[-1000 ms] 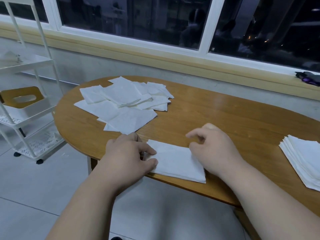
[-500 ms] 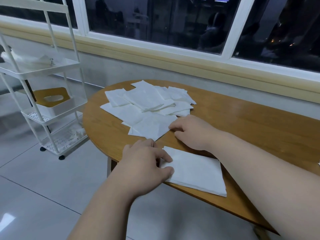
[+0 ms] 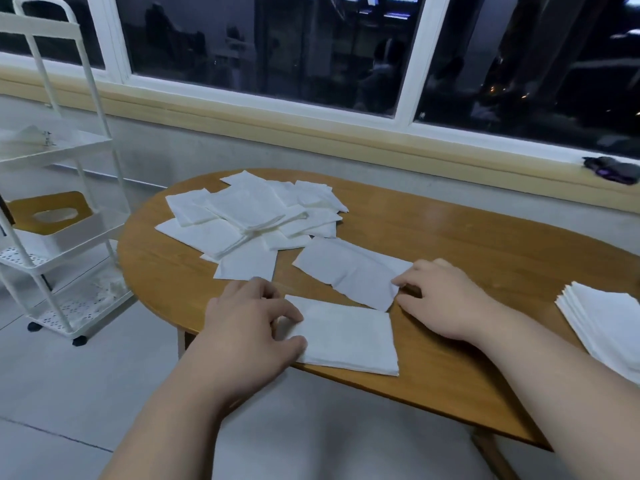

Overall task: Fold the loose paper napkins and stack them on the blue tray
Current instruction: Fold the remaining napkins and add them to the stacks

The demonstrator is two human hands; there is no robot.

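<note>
At the near edge of the wooden table (image 3: 467, 237) I see a folded napkin (image 3: 349, 337) lying flat along the rim; the left hand (image 3: 249, 323) holds it at its left side, thumb and forefinger curled onto the paper; just beyond it lies an open napkin (image 3: 346, 268), creased across its middle, its near corner close to the folded one's far right corner; the right hand (image 3: 446, 303) pinches that sheet's right end between thumb and fingertips, while the rest of the sheet lies on the wood; farther back on the left sits the pile of loose napkins (image 3: 249, 216), overlapping at all angles, its nearest sheets just beside the open napkin; at the far right of my view a neat stack of folded napkins (image 3: 609, 323) lies on the table, partly cut off by the frame edge and well apart from both hands; left of the table stands a white trolley (image 3: 86, 161) with a tissue box (image 3: 52, 216) on its middle shelf; a dark bundle (image 3: 613, 169) lies on the window sill.
</note>
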